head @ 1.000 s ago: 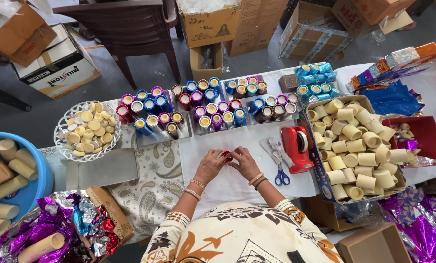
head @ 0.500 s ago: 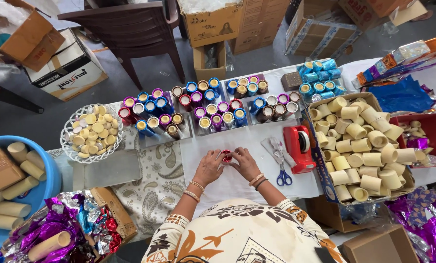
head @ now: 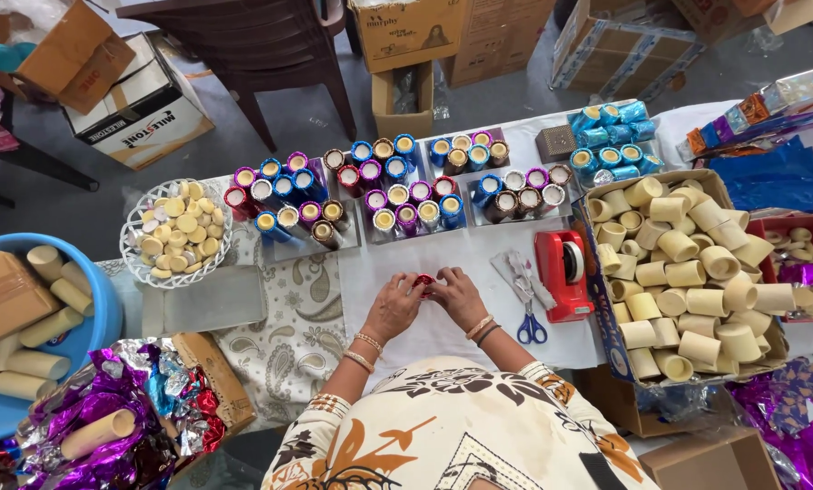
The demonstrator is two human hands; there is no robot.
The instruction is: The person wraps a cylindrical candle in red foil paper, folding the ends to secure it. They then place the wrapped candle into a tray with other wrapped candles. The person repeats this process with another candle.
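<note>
Head view: desk [head: 443,263].
Left hand [head: 394,307]: pinching red tube [head: 424,282].
Right hand [head: 458,297]: pinching same tube.
Scissors [head: 526,313]: 3 o'clock.
Tape dispenser [head: 563,273]: 3 o'clock, farther.

Craft workshop: foil-wrapped tubes [head: 397,195], cartons [head: 406,32].

One head camera looks steeply down (from fairly high) over the table [head: 461,263], facing forward.
</note>
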